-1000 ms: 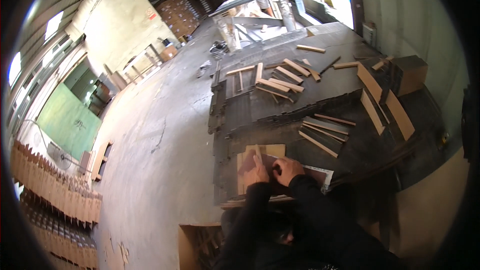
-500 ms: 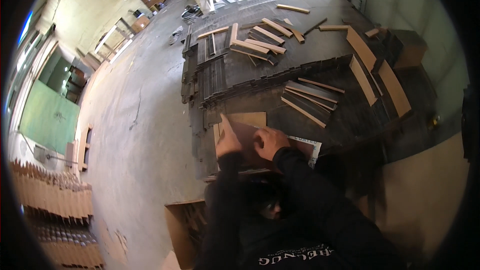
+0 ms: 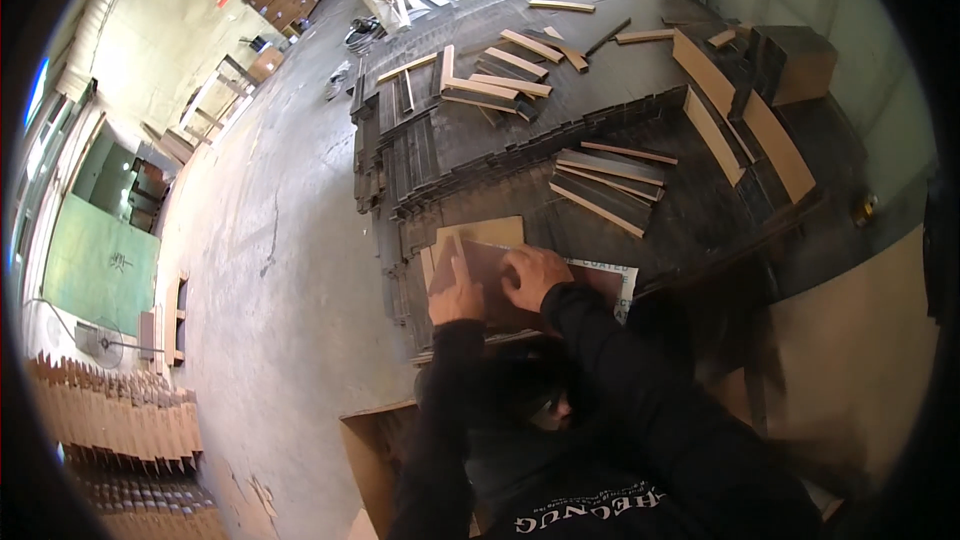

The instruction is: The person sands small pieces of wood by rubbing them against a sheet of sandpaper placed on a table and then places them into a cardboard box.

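Observation:
A reddish-brown sheet (image 3: 595,280) with a pale, printed margin lies in front of me, on top of tan boards (image 3: 490,232) at the near edge of a dark stack. My left hand (image 3: 458,295) rests over the sheet's left part, with at least one finger stretched out away from me. Close beside it, my right hand (image 3: 533,277) presses on the sheet's middle with its fingers curled in. Whatever may be inside those curled fingers is hidden. The sheet's near side is partly covered by my forearms.
Narrow dark strips with tan edges (image 3: 610,188) lie loose on the dark stacked boards (image 3: 480,165). Longer curved strips (image 3: 780,150) stand at the right. An open cardboard box (image 3: 368,460) sits by my left forearm. Toothed brown cardboard stacks (image 3: 110,410) stand lower left on the concrete floor (image 3: 290,240).
The view has shifted slightly. My left hand lies flatter on the sheet, its raised finger now lower. My right hand stays nearly in place, fingers still curled.

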{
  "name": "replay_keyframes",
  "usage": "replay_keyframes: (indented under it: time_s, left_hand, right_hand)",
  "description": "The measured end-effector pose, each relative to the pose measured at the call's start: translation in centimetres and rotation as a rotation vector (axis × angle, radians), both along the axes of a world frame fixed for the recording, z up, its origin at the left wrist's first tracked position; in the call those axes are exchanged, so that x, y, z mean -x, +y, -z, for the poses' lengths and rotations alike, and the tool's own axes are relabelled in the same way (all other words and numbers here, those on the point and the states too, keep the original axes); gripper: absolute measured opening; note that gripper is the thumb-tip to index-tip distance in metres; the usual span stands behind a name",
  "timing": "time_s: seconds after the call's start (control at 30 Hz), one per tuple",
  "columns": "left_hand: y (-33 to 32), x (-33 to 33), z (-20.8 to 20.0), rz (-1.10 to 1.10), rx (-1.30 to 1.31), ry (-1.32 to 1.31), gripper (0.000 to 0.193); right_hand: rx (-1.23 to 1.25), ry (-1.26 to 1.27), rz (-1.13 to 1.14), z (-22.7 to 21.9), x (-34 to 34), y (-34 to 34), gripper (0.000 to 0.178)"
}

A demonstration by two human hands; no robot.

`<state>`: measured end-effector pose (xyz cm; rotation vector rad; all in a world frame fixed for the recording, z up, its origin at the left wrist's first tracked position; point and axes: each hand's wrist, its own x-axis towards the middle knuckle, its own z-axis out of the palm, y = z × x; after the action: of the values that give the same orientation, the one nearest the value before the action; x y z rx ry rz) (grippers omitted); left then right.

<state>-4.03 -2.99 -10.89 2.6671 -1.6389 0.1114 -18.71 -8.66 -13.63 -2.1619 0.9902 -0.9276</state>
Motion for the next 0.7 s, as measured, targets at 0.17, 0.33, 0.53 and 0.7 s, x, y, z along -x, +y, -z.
replay_keyframes:
  time_s: [0.17,0.33,0.53,0.7]
  left_hand:
    - [3.0,0.6,1.6,0.086,0.263,-0.047,0.031]
    - [4.5,2.7,1.9,0.142,0.446,0.02,0.03]
    - [4.9,0.6,1.5,0.196,0.314,0.068,0.037]
    - [5.2,2.7,2.1,0.151,0.134,-0.019,0.039]
  right_hand:
    - [-0.04,0.001,-0.008,-0.4,-0.2,0.4,0.016]
    - [-0.025,0.022,0.006,-0.4,-0.2,0.3,0.017]
    - [-0.024,0.017,-0.011,-0.7,-0.3,0.4,0.017]
    - [-0.028,0.029,0.005,-0.1,0.3,0.1,0.017]
